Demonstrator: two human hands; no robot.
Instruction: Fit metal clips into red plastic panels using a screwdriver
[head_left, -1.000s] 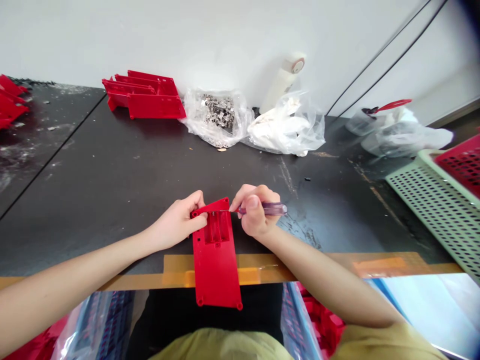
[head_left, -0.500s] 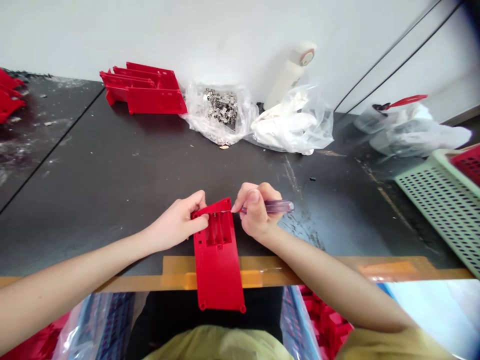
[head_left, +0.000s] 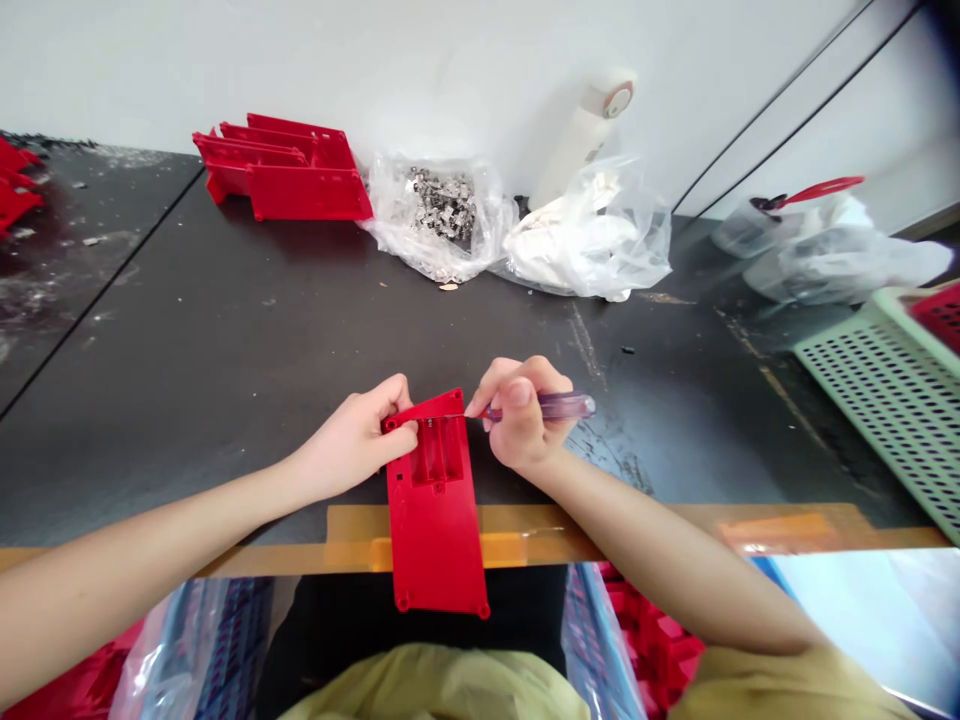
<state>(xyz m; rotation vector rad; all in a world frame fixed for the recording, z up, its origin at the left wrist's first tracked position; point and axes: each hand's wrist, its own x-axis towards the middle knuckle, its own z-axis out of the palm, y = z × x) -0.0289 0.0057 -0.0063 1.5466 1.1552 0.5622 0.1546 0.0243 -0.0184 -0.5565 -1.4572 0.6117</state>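
The left hand (head_left: pixel 349 440) grips the top end of a red plastic case (head_left: pixel 433 525), right under it. The case lies on the dark worktop (head_left: pixel 225 330). The right hand (head_left: pixel 521 415) pinches a purple screwdriver (head_left: pixel 551 406), its thin tip over the case.

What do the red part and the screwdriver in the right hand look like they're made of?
The red part looks like moulded plastic: even colour, slight gloss, formed ribs and corner bosses. The screwdriver handle seems translucent purple plastic, glossy with light passing through. Its thin shaft is probably steel, though it's too fine to tell.
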